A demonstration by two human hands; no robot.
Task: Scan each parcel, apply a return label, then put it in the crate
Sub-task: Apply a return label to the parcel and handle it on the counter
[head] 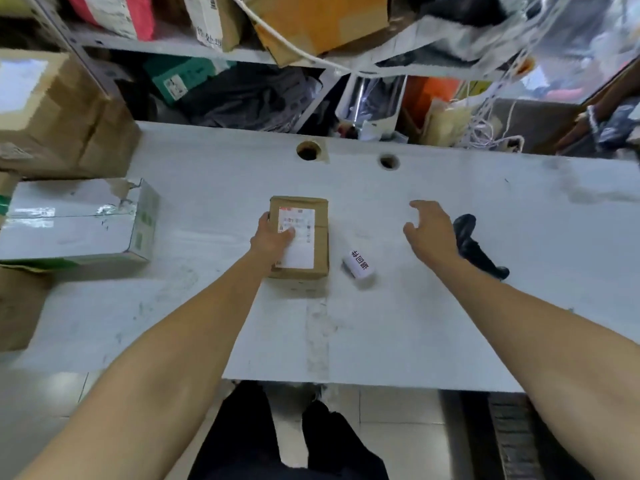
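Observation:
A small brown cardboard parcel (pixel 304 237) with a white shipping label on top lies in the middle of the white table (pixel 381 323). My left hand (pixel 273 237) grips its left side, thumb on the label. Just right of the parcel lies a white roll of return labels (pixel 359 267) with black characters. My right hand (pixel 431 230) hovers open above the table, fingers spread, holding nothing. A black handheld scanner (pixel 474 244) lies on the table just right of that hand, partly hidden behind it. No crate is in view.
A large white and green box (pixel 76 220) lies at the table's left end, with brown cartons (pixel 59 116) behind and below it. Cluttered shelves with parcels run along the far side. Two round holes (pixel 308 150) pierce the table's back edge.

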